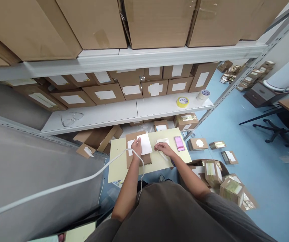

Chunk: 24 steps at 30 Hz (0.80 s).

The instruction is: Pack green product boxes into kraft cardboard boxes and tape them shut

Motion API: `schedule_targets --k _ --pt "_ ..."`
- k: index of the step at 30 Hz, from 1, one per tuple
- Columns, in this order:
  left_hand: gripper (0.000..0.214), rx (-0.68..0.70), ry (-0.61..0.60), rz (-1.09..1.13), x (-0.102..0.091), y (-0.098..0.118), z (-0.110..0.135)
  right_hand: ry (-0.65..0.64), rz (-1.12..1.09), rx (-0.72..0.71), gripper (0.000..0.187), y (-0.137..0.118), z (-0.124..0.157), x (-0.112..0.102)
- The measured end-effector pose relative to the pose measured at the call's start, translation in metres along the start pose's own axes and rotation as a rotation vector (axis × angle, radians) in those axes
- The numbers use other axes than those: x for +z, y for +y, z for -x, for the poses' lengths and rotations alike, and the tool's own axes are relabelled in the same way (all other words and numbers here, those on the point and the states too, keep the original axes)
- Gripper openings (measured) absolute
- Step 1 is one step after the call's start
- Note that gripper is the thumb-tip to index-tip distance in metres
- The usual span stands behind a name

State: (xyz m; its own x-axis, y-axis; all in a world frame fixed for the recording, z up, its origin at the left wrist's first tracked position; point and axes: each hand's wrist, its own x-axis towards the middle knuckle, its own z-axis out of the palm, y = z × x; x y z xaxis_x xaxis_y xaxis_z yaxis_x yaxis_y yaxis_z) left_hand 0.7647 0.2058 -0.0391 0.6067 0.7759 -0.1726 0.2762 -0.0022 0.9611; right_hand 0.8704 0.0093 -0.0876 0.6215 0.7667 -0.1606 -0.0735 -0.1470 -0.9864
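Note:
A flat brown cardboard parcel lies on a small pale yellow table. My left hand rests on the parcel, its fingers curled on the edge of a white label sheet. My right hand pinches a white strip of backing paper just right of the parcel. A pink pad sits at the table's right side.
Metal shelving with many labelled cardboard boxes stands ahead. A yellow tape roll and a white tape roll lie on the lower shelf. Small taped parcels litter the blue floor on the right. A white cable runs from the left.

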Motion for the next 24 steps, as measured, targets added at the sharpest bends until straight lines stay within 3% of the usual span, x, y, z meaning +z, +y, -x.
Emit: schedule_targets --k 7,24 --pt "0.061 0.010 0.029 0.084 -0.001 0.022 0.008 0.024 -0.211 -0.017 0.044 -0.035 0.035 0.034" --pt "0.062 0.004 0.036 0.102 -0.012 0.041 0.030 0.028 -0.203 -0.024 0.038 -0.047 0.045 0.042"
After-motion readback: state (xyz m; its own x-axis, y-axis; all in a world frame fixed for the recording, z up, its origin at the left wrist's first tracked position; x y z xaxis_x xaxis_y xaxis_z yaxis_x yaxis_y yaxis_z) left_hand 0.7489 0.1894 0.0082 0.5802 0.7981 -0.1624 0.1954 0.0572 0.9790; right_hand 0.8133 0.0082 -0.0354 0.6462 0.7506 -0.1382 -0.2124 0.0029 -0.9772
